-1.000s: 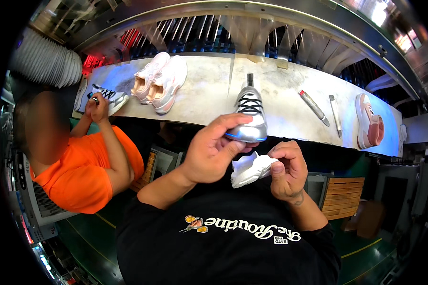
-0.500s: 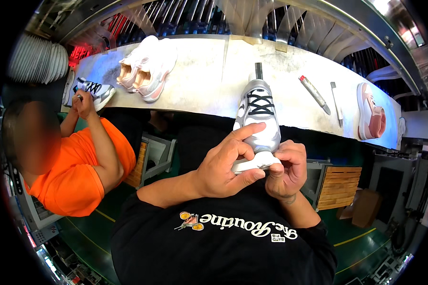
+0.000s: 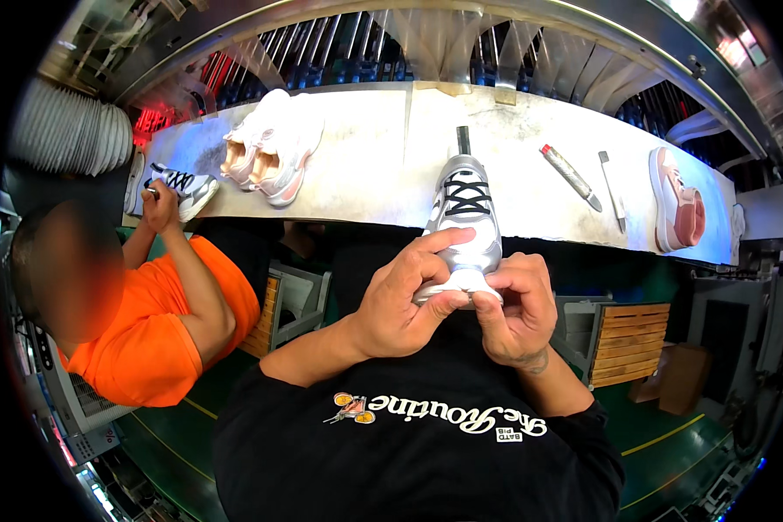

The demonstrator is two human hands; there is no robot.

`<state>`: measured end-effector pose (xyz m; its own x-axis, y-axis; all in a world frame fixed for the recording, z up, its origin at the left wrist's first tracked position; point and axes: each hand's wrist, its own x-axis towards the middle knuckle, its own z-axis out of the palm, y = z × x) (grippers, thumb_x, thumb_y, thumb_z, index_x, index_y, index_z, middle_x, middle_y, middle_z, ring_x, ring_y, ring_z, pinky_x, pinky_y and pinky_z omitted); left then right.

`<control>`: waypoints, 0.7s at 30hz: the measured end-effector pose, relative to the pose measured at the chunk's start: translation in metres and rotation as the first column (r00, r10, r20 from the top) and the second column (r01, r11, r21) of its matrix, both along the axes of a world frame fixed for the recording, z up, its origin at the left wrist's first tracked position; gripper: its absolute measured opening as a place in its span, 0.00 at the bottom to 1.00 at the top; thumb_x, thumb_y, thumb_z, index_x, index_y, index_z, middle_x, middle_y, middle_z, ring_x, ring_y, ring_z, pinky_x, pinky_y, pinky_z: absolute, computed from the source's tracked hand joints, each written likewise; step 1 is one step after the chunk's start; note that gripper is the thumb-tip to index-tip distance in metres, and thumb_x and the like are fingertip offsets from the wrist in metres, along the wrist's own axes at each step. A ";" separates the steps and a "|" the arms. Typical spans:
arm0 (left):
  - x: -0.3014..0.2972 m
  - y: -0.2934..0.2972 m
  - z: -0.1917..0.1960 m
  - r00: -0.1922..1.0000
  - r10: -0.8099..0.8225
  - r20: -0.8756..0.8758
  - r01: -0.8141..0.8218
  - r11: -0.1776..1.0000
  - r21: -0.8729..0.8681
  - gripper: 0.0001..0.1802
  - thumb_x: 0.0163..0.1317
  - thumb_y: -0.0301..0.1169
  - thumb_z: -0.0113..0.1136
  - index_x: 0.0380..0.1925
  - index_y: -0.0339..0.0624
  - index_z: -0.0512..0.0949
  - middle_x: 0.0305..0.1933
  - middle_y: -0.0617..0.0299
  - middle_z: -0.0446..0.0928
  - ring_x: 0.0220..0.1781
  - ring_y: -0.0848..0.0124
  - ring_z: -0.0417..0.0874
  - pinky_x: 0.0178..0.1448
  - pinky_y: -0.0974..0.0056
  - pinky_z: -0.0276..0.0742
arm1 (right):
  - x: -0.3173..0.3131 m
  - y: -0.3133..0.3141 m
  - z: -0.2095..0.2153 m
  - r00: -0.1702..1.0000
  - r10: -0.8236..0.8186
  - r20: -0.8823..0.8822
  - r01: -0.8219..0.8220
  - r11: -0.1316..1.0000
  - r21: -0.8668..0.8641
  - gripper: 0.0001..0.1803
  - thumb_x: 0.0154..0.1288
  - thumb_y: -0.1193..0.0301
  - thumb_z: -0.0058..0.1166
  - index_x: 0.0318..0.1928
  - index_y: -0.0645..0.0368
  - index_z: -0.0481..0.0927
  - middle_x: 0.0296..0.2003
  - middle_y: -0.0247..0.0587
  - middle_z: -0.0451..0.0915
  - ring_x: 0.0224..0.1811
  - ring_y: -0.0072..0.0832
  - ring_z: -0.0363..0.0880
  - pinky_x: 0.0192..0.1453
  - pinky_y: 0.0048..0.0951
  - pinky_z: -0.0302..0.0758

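Hands closed on one silver sneaker (image 3: 466,217) at its near end: left hand (image 3: 400,300) pinches sole and upper, right hand (image 3: 515,304) presses fingertips on the white sole edge, shoe toe-end over the desk (image 3: 365,165) beyond. Judged step: working the heel sole edge; next calls for steady grip and firm, even pressure there.

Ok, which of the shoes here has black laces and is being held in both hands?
The silver sneaker at the middle, gripped at its toe by the left hand and right hand. The pink-and-white pair and the pink shoe lie untouched on the bench.
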<state>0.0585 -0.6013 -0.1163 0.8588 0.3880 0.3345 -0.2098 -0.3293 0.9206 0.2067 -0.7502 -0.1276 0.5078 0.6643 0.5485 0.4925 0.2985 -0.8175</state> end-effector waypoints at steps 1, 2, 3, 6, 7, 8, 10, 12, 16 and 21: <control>0.001 -0.001 0.001 1.000 0.013 -0.005 -0.013 1.000 -0.001 0.18 0.79 0.35 0.69 0.48 0.40 0.68 0.74 0.29 0.76 0.46 0.78 0.78 0.49 0.69 0.80 | -0.001 0.001 0.002 1.000 -0.008 0.000 0.008 1.000 -0.002 0.12 0.70 0.76 0.74 0.47 0.64 0.84 0.38 0.42 0.81 0.35 0.27 0.73 0.35 0.27 0.69; 0.002 -0.001 0.002 1.000 0.025 -0.010 -0.025 1.000 -0.003 0.18 0.79 0.35 0.69 0.48 0.40 0.68 0.74 0.29 0.77 0.43 0.79 0.77 0.47 0.70 0.79 | -0.001 0.002 0.003 1.000 -0.016 0.000 0.016 1.000 -0.004 0.11 0.70 0.77 0.74 0.47 0.65 0.84 0.38 0.42 0.81 0.35 0.28 0.74 0.35 0.27 0.70; 0.002 -0.001 0.001 1.000 0.028 -0.007 -0.028 1.000 0.004 0.18 0.79 0.35 0.70 0.48 0.40 0.68 0.74 0.29 0.77 0.42 0.80 0.76 0.46 0.71 0.78 | -0.001 0.002 0.004 1.000 -0.017 0.002 0.017 1.000 -0.012 0.11 0.69 0.77 0.74 0.47 0.65 0.84 0.38 0.42 0.81 0.35 0.28 0.74 0.35 0.28 0.70; 0.001 -0.001 -0.005 0.999 0.036 0.002 -0.036 0.999 -0.001 0.18 0.79 0.34 0.70 0.48 0.40 0.68 0.73 0.30 0.78 0.40 0.82 0.75 0.44 0.72 0.78 | -0.001 0.001 0.004 1.000 -0.020 0.010 0.021 0.999 -0.029 0.11 0.69 0.79 0.73 0.46 0.65 0.83 0.38 0.43 0.81 0.35 0.28 0.75 0.36 0.28 0.71; 0.001 -0.003 -0.007 0.999 0.041 0.006 -0.041 0.999 -0.021 0.18 0.79 0.34 0.70 0.48 0.40 0.68 0.73 0.30 0.78 0.40 0.82 0.75 0.44 0.72 0.78 | -0.001 0.001 0.005 1.000 -0.024 0.013 0.024 0.999 -0.031 0.11 0.69 0.79 0.73 0.46 0.65 0.83 0.38 0.43 0.81 0.35 0.29 0.75 0.36 0.28 0.71; 0.001 -0.003 -0.008 0.999 0.045 0.009 -0.045 0.998 -0.040 0.18 0.79 0.34 0.70 0.48 0.40 0.68 0.73 0.30 0.78 0.40 0.82 0.75 0.43 0.72 0.77 | -0.001 0.001 0.005 1.000 -0.027 0.016 0.027 0.999 -0.033 0.11 0.69 0.79 0.73 0.46 0.65 0.83 0.38 0.43 0.81 0.35 0.29 0.75 0.36 0.28 0.71; 0.000 -0.003 -0.006 0.999 0.045 -0.005 -0.045 0.997 -0.066 0.18 0.79 0.34 0.70 0.48 0.40 0.69 0.72 0.30 0.78 0.41 0.82 0.76 0.44 0.73 0.78 | -0.001 0.002 0.006 0.999 -0.031 0.017 0.031 0.999 -0.025 0.11 0.69 0.79 0.73 0.46 0.64 0.83 0.37 0.42 0.81 0.35 0.28 0.74 0.35 0.28 0.71; 0.001 -0.003 -0.007 0.998 0.062 0.024 -0.060 0.995 -0.080 0.17 0.78 0.32 0.71 0.47 0.39 0.70 0.72 0.32 0.80 0.37 0.82 0.76 0.40 0.73 0.77 | -0.002 0.003 0.006 0.999 -0.033 0.011 0.033 0.999 -0.019 0.11 0.68 0.79 0.74 0.46 0.64 0.83 0.36 0.41 0.80 0.34 0.27 0.74 0.34 0.27 0.70; 0.008 -0.004 -0.013 0.989 0.099 0.107 -0.089 0.992 -0.088 0.15 0.76 0.28 0.72 0.44 0.37 0.72 0.70 0.35 0.83 0.30 0.82 0.77 0.33 0.72 0.76 | -0.005 0.003 0.000 0.998 -0.035 -0.048 0.036 0.999 0.002 0.12 0.68 0.79 0.74 0.45 0.64 0.82 0.35 0.40 0.79 0.33 0.26 0.72 0.33 0.26 0.68; 0.000 0.000 -0.014 1.000 0.017 0.012 -0.015 0.992 -0.126 0.18 0.79 0.33 0.69 0.49 0.38 0.67 0.74 0.28 0.76 0.56 0.73 0.85 0.58 0.66 0.84 | -0.006 0.003 -0.003 0.995 -0.036 -0.091 0.037 0.999 0.003 0.14 0.67 0.79 0.75 0.46 0.63 0.80 0.36 0.41 0.79 0.34 0.24 0.72 0.34 0.25 0.69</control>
